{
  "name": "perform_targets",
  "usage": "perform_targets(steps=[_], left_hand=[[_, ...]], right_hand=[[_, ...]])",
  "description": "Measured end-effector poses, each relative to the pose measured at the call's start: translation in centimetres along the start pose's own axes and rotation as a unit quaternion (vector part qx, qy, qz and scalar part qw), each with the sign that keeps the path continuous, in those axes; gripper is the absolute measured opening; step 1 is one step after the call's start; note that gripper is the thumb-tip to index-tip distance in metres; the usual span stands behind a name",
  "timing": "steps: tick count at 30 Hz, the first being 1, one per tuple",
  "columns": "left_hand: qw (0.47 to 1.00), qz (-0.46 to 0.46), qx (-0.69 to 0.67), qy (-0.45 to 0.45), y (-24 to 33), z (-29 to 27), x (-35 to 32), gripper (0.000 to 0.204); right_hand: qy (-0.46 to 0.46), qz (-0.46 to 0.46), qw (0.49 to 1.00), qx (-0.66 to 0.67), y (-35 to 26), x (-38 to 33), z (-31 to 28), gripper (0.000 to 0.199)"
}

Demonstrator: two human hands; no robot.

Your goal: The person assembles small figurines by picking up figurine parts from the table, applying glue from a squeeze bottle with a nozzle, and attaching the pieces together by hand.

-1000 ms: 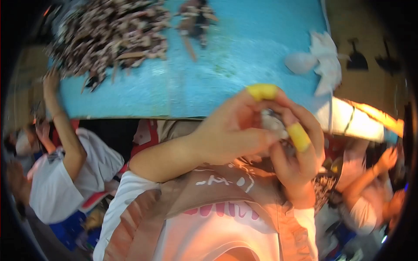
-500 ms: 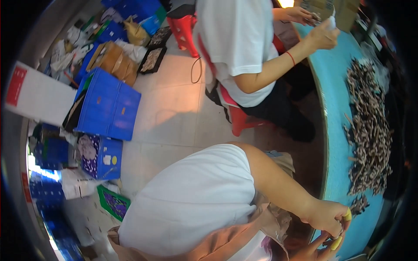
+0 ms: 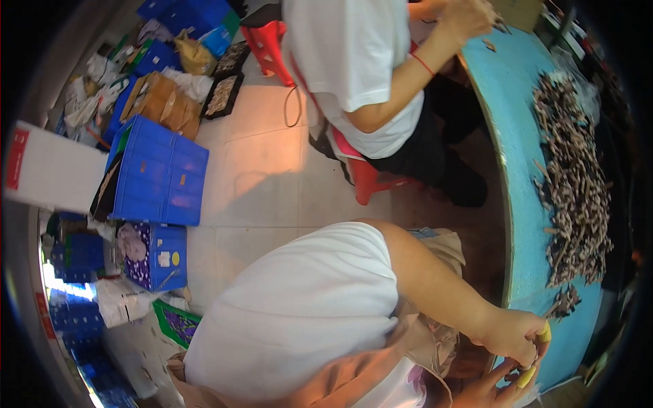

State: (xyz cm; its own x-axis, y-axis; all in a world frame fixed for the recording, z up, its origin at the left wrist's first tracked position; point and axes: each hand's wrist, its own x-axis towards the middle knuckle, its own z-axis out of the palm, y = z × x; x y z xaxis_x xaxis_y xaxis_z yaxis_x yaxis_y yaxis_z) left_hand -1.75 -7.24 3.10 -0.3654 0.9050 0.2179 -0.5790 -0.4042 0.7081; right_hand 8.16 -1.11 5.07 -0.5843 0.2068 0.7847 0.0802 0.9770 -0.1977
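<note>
My left hand (image 3: 509, 335) and my right hand (image 3: 491, 389) meet at the lower right, over the near edge of the light blue table (image 3: 541, 299). Both are closed, fingertips pressed together around something small that the fingers mostly hide. Yellow covers sit on some of the fingertips. Just beyond my hands lies a small cluster of brown-grey pieces (image 3: 564, 302). Farther up the table spreads a large heap of similar thin, short brown-grey pieces (image 3: 575, 183).
A co-worker in a white shirt (image 3: 340, 61) sits on a red stool (image 3: 367, 182) at the table's far end, hands raised over it. Blue crates (image 3: 160, 170), a cardboard box (image 3: 163, 102) and black trays (image 3: 223, 95) stand on the floor at left.
The view has shifted slightly. The co-worker's hands have come together and a small piece now shows on the table below them. My hands stay joined at nearly the same place.
</note>
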Motion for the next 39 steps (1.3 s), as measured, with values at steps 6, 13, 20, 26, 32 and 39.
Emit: perform_targets(steps=[6,13,20,26,32,39], left_hand=[[0.997,-0.076,0.019,0.021,-0.7,-0.9,0.8,0.034],[0.992,-0.12,-0.023,-0.014,-1.2,-1.9,3.5,0.04],[0.973,-0.207,0.099,-0.022,1.5,-3.6,8.0,0.039],[0.928,0.044,0.37,0.002,8.3,-6.2,24.5,0.027],[0.827,0.121,0.548,0.036,9.0,-6.4,26.8,0.028],[0.471,-0.014,0.868,-0.157,1.5,-4.1,14.8,0.041]], right_hand=[[-0.094,0.11,0.986,0.079,2.8,-1.9,-0.2,0.033],[-0.066,0.155,0.98,0.109,5.7,-2.0,-0.6,0.05],[0.141,0.275,0.95,0.056,11.8,-4.5,-2.4,0.059],[-0.072,0.335,0.939,-0.021,14.2,-4.4,-0.6,0.04],[-0.06,0.319,0.946,-0.015,14.0,-3.6,-0.1,0.023],[-0.007,0.323,0.946,0.016,14.4,-4.9,-0.6,0.029]])
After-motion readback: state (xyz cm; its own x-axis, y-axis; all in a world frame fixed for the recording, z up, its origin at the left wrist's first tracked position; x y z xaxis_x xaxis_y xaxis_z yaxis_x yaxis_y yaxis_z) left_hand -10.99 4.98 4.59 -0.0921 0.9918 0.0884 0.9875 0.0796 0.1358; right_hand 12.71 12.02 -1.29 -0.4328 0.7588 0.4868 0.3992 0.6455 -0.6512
